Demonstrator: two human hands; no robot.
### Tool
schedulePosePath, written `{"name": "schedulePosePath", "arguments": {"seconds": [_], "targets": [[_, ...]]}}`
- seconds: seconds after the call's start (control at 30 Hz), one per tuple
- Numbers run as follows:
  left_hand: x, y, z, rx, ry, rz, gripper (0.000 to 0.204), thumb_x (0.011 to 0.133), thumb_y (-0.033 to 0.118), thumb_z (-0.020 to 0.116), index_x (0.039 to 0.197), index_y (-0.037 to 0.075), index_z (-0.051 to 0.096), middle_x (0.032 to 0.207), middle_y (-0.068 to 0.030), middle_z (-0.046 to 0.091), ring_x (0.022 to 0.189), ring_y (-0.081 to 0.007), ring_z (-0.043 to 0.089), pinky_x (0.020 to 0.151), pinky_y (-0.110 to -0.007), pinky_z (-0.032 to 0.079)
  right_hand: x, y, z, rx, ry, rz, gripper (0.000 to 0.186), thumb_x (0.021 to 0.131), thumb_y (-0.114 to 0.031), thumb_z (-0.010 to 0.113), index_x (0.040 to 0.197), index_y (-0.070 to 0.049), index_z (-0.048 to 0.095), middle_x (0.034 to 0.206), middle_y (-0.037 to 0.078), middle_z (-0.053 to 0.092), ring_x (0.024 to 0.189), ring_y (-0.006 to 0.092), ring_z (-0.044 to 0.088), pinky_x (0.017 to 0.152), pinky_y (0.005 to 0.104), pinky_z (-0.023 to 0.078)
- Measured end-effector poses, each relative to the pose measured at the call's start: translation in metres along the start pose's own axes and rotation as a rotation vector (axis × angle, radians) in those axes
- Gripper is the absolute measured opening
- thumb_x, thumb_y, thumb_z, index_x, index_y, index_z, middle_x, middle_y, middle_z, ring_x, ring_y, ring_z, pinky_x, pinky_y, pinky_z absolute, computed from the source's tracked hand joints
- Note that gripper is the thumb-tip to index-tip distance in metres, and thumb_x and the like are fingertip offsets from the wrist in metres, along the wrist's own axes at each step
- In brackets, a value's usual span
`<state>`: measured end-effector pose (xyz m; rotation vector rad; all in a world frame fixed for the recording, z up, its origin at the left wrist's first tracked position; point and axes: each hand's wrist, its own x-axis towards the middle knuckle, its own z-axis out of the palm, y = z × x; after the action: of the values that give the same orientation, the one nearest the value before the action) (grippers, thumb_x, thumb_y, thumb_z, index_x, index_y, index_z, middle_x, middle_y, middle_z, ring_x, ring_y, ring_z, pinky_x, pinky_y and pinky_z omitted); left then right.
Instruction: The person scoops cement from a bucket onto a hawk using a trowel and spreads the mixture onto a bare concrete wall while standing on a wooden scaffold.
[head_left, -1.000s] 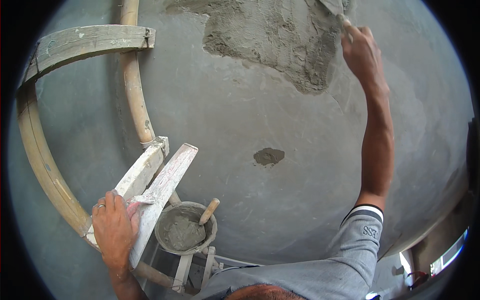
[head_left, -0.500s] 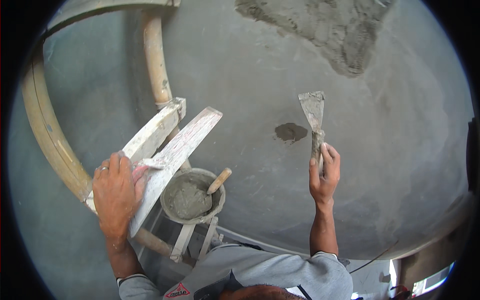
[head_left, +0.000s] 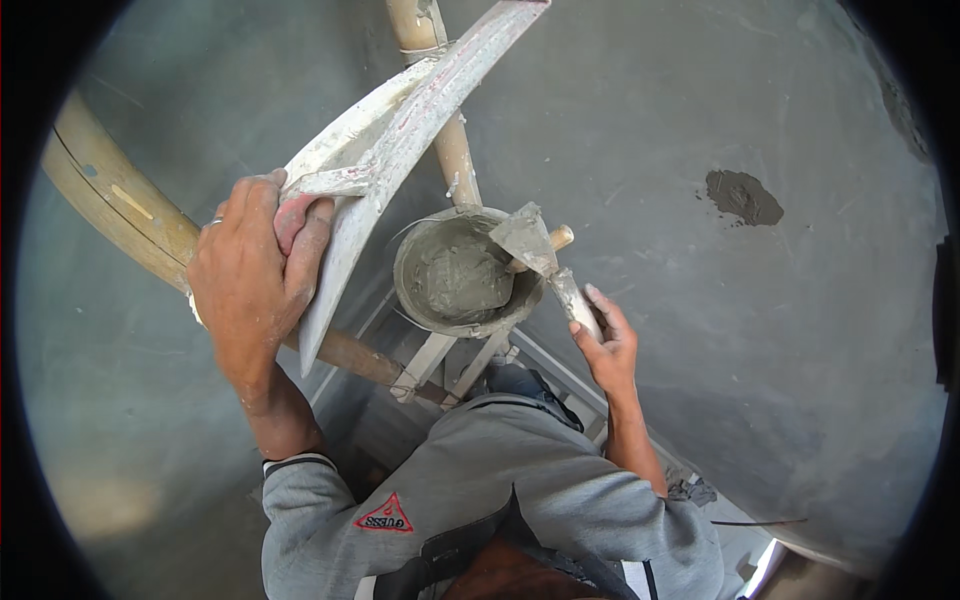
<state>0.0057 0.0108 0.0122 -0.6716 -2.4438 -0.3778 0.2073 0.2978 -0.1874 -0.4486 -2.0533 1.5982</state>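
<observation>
My left hand (head_left: 245, 275) is closed around the red-and-white handle of a long, pale plastering float (head_left: 395, 160), its board slanting up to the right. In my right hand (head_left: 610, 345) is a putty knife (head_left: 530, 243), gripped by its mortar-smeared handle. Its blade, coated with grey mortar, is over the right rim of a bucket (head_left: 408, 285); whether it touches the rim I cannot tell. Wet grey mortar (head_left: 455, 275) lies inside the bucket, and a second tool's wooden handle (head_left: 562, 237) leans out behind the blade.
A white beam (head_left: 335, 140) and bamboo poles (head_left: 125, 190) form a frame at the left. Wooden slats (head_left: 425, 362) show below the bucket. A dark mortar patch (head_left: 745, 198) marks the grey plastered surface (head_left: 640, 120) at the right.
The putty knife has come from the plastered surface down and left to the bucket in my right hand. My view has shifted, and the float now appears higher and steeper.
</observation>
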Motion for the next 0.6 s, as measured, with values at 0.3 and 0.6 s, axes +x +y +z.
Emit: {"name": "schedulePosePath", "arguments": {"seconds": [0.3, 0.6], "targets": [[0.010, 0.013, -0.003, -0.197, 0.006, -0.220, 0.032, 0.085, 0.033, 0.068, 0.097, 0.004, 0.069, 0.079, -0.0123, 0.064, 0.069, -0.0314, 0.061, 0.065, -0.038, 0.047, 0.060, -0.002, -0.006, -0.194, -0.130, -0.312, 0.047, 0.079, 0.000, 0.072, 0.125, 0.001, 0.062, 0.125, 0.019, 0.062, 0.114, 0.0300, 0.063, 0.094, 0.0367, 0.051], [0.011, 0.012, -0.002, -0.305, -0.006, -0.407, 0.028, 0.085, 0.028, 0.066, 0.093, 0.001, 0.064, 0.072, -0.0080, 0.054, 0.064, -0.0199, 0.051, 0.062, -0.033, 0.043, 0.108, -0.008, -0.012, -0.265, -0.448, -0.302, 0.044, 0.078, -0.001, 0.071, 0.121, -0.001, 0.065, 0.122, 0.016, 0.065, 0.108, 0.0326, 0.066, 0.090, 0.0373, 0.053]]}}
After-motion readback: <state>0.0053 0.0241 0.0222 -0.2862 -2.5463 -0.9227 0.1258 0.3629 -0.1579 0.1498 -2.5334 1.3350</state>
